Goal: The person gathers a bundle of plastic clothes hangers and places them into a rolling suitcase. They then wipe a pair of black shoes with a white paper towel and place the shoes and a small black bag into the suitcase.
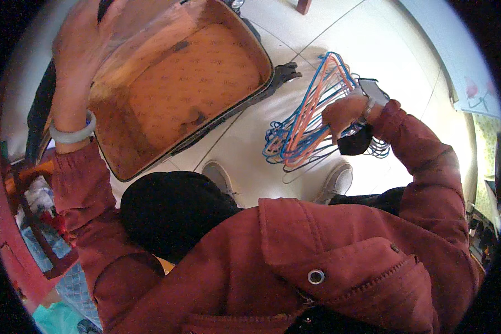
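Note:
My left hand [83, 41], blurred and with a pale bangle [73, 128] at the wrist, is over the far left side of an open suitcase [196, 83] with printed orange-brown lining. A dark strip shows at its fingers, which run off the top edge, so its grip is unclear. At right, my right hand [345, 110] is curled over a bundle of blue, orange and dark wire clothes hangers [304, 121] on the floor. Against its underside is a black object [355, 140]; a grey, black-edged piece [373, 89] sits by the wrist. What its fingers grip is hidden.
My shoes [338, 179] stand on the pale tiled floor [234, 146], just short of the hangers. A dark strap [286, 73] sticks out from the suitcase's right side. Cloth with printed flowers [476, 89] hangs at right. Fabric items [41, 238] are at lower left behind a frame.

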The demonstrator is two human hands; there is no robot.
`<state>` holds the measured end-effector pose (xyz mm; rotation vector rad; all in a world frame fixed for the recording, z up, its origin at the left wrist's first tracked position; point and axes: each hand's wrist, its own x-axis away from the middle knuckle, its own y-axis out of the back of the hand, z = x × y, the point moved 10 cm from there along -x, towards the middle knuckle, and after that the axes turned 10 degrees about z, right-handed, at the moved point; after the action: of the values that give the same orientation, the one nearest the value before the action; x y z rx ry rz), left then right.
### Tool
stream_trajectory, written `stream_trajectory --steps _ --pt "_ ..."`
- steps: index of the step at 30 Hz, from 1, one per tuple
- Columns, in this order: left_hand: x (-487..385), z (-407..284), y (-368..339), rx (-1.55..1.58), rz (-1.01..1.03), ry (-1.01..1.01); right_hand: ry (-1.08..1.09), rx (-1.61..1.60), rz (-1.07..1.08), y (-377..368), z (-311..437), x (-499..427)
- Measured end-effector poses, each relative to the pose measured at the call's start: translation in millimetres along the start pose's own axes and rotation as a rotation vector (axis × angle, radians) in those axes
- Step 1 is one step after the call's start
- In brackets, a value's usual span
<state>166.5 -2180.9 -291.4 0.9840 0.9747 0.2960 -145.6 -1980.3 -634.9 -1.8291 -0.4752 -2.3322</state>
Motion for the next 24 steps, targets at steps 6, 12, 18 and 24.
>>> stream_trajectory --steps 6,12,18,24 --pt "-18.1 115.7 -55.6 0.065 0.192 0.105 0.041 -0.276 0.003 102.5 60.6 102.3" --pt "-28.4 109.7 -20.0 0.245 0.250 0.074 0.051 -0.223 -0.400 175.0 125.6 185.1" --pt "-58.8 80.1 28.9 0.407 0.317 -0.021 0.299 0.043 -0.687 223.9 186.8 210.0" --pt "-63.8 141.6 28.9 0.365 0.140 -0.117 0.772 0.225 -1.083 338.9 321.6 158.0"
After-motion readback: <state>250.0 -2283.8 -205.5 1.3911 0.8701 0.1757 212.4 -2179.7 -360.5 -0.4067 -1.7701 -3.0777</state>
